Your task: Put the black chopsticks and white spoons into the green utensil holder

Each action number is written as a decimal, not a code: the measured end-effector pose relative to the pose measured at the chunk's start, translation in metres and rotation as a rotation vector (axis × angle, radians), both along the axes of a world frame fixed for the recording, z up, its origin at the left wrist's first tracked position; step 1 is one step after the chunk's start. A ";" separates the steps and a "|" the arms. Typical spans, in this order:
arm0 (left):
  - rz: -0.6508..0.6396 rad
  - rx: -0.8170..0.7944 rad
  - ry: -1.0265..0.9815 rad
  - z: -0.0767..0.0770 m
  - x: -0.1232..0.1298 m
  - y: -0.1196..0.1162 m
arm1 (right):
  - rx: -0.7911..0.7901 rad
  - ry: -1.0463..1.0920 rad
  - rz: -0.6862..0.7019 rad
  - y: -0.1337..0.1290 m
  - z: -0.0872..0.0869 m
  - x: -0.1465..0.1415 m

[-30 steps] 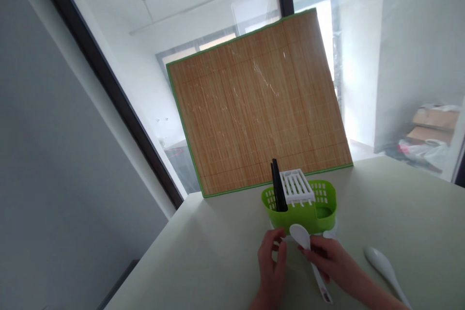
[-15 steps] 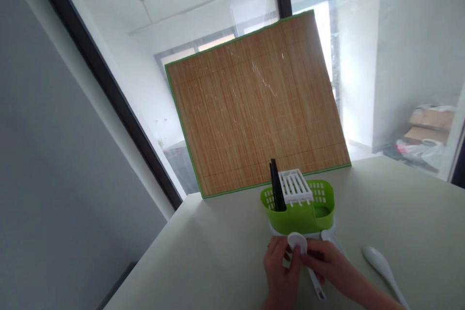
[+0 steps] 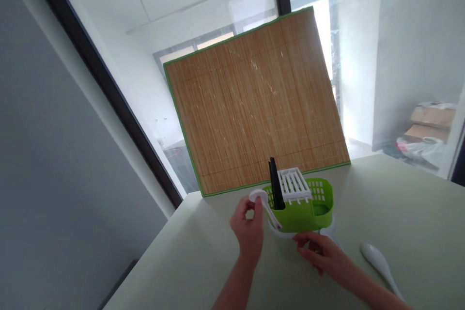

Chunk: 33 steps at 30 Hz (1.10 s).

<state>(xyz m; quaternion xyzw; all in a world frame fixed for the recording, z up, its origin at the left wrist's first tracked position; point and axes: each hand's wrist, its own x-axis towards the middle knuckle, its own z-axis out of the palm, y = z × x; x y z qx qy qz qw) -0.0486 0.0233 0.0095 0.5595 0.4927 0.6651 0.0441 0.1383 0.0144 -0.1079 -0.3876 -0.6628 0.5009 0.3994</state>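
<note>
Now the left hand (image 3: 249, 227) alone is pinching the long-handled white spoon (image 3: 263, 199), leaving the right hand (image 3: 328, 253) freed, loosely open.

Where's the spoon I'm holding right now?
In the head view, the spoon is in your left hand, its handle slanting in front of the left side of the green basket.

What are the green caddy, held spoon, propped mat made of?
Green caddy: likely molded plastic, satin; thin perforated walls. Held spoon: smooth, even white; plastic or ceramic, can't tell. Propped mat: probably bamboo, slight sheen; fine slat lines, glinting streaks.
</note>
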 end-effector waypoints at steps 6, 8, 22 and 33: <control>0.006 -0.018 0.052 0.038 -0.010 0.056 | 0.069 -0.125 -0.050 -0.002 0.009 0.003; 0.003 -0.165 0.165 0.031 -0.008 0.072 | 0.086 -0.154 -0.069 -0.002 0.012 0.003; 0.123 -0.512 0.412 -0.015 -0.006 0.105 | 0.171 -0.255 -0.036 -0.003 0.019 0.005; 0.110 -0.331 0.271 -0.024 -0.016 0.086 | 0.276 -0.413 -0.108 0.008 0.030 0.030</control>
